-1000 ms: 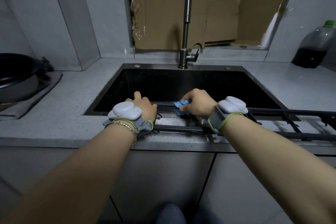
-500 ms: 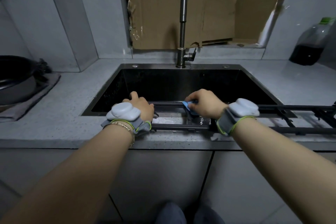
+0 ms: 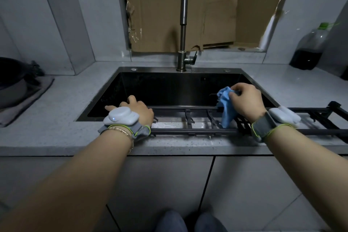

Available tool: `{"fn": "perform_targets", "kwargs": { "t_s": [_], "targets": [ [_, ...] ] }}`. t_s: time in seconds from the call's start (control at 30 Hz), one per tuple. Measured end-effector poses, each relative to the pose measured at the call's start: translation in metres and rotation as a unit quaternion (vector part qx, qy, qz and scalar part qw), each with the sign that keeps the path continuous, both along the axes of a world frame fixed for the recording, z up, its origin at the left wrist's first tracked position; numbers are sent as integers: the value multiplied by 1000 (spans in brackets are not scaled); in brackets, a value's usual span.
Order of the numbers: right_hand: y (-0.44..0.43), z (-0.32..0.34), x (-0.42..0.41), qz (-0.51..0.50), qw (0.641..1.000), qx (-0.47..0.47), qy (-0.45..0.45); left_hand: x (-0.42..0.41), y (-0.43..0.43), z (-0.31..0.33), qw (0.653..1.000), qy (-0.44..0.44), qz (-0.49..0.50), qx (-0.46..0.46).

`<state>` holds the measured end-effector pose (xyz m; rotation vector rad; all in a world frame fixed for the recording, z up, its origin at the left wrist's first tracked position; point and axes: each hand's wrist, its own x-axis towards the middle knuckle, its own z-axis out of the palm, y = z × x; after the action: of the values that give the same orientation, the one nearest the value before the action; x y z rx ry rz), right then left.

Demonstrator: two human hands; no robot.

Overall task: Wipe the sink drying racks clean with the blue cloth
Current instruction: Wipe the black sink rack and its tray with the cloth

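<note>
Head view: the right hand (image 3: 244, 101) pinched the bunched blue cloth (image 3: 227, 108) above the far bar of the drying rack (image 3: 197, 132), which lay across the near edge of the sink (image 3: 169, 88). The cloth draped onto the rack. The left hand (image 3: 138, 111) pressed on the rack's left end, fingers spread, grasping nothing.

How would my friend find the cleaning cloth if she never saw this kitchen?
Start at the big dark sink under the tall tap. Across its front edge lies a black drying rack, and the right hand pinches the cloth over it. It is the only bright blue, crumpled thing there.
</note>
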<state>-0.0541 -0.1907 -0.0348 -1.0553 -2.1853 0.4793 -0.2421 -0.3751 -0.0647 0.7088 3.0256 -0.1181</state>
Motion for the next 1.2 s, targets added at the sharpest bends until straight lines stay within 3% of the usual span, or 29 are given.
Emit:
{"fn": "perform_targets", "kwargs": {
  "t_s": [0.2,0.33,0.43,0.53,0.77,0.97,1.2],
  "targets": [
    [-62,9,-24,151,988,-16,33,6,-4,4,1000,-3,-2,-6],
    [-118,-5,-42,290,956,-21,-40,6,-9,18,992,-72,-56,90],
    [-138,-25,-44,313,937,78,-132,-6,-19,22,957,-162,-65,234],
    [-120,-29,-26,291,932,146,-157,-12,-30,20,922,-221,-75,309],
    [-123,-44,-32,318,933,164,-36,-8,-41,6,849,-265,-37,455],
    [-179,-57,-87,331,915,227,31,-8,-40,6,860,-248,-34,445],
    [-108,-51,-12,322,907,270,-24,-18,-38,8,885,-231,-51,401]
  ]
}}
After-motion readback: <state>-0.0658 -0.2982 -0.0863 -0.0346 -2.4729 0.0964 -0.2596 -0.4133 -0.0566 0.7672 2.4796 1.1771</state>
